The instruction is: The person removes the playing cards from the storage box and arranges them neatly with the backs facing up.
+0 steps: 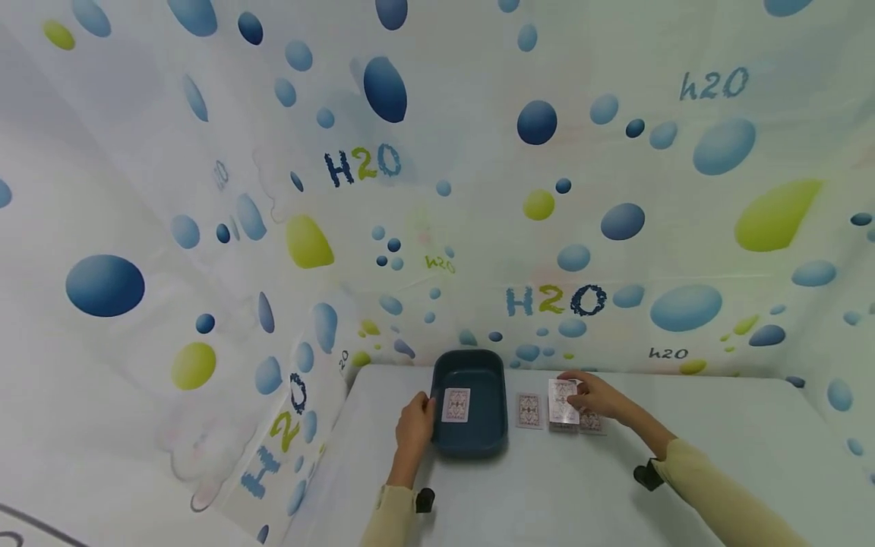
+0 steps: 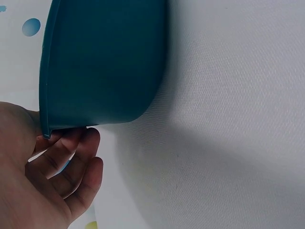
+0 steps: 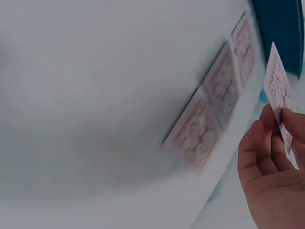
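A dark teal plastic basin (image 1: 488, 410) stands on the white table, one playing card (image 1: 456, 405) with a red-patterned back lying inside it. My left hand (image 1: 414, 427) grips the basin's left rim; in the left wrist view its curled fingers (image 2: 83, 148) are under the rim against the outer wall, the thumb hidden. To the basin's right, my right hand (image 1: 600, 398) pinches another playing card (image 3: 279, 86) between thumb and fingers, raised above the table. Below it lie three cards in a row: a left one (image 1: 529, 410), a middle one (image 3: 223, 85) and a right one (image 3: 196, 134).
The white table (image 1: 519, 494) reaches back to a wall sheet (image 1: 472, 228) printed with blue and green drops and "H2O" lettering. The basin's far end is close to that sheet. Dark devices sit by both wrists, at the sleeve cuffs.
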A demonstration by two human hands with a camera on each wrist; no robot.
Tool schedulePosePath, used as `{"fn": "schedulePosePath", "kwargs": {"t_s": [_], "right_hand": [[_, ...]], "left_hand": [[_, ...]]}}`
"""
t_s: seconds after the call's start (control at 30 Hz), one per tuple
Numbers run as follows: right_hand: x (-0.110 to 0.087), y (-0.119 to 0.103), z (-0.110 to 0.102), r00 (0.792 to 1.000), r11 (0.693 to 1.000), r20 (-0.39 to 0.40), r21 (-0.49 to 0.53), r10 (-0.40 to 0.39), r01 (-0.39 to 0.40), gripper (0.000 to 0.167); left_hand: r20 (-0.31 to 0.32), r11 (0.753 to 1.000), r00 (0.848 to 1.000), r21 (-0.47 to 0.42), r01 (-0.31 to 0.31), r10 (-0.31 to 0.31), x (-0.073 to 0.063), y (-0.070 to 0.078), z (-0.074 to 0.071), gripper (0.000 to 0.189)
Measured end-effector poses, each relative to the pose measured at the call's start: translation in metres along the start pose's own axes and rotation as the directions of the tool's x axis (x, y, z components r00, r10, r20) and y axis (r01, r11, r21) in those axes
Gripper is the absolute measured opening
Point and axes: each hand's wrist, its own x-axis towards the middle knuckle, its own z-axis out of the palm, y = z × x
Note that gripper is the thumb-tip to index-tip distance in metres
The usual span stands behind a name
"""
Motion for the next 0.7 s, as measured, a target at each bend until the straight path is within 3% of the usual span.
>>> {"fn": "schedulePosePath", "kwargs": {"t_s": [0.27,0.5,0.7], "right_hand": [[-0.021,0.036,-0.024,0.995,0.995,0.010,-0.010,0.102,-0.102,0.048],[-0.043,0.053,-0.042,0.982,0.981,-0.016,-0.028,0.190,-0.191,0.049],[-0.047,0.065,-0.042,0.973,0.965,-0.056,-0.125,0.224,-0.230,0.045]], "left_hand": [[-0.012,1.000,1.000,-0.002,-0.022,0.022,-0.002,-0.001,0.000,0.020],[-0.026,0.999,0.999,0.000,-0.047,0.047,-0.002,0.000,0.000,0.021],[-0.013,1.000,1.000,0.005,-0.025,0.025,-0.003,0.000,0.000,0.023]]}}
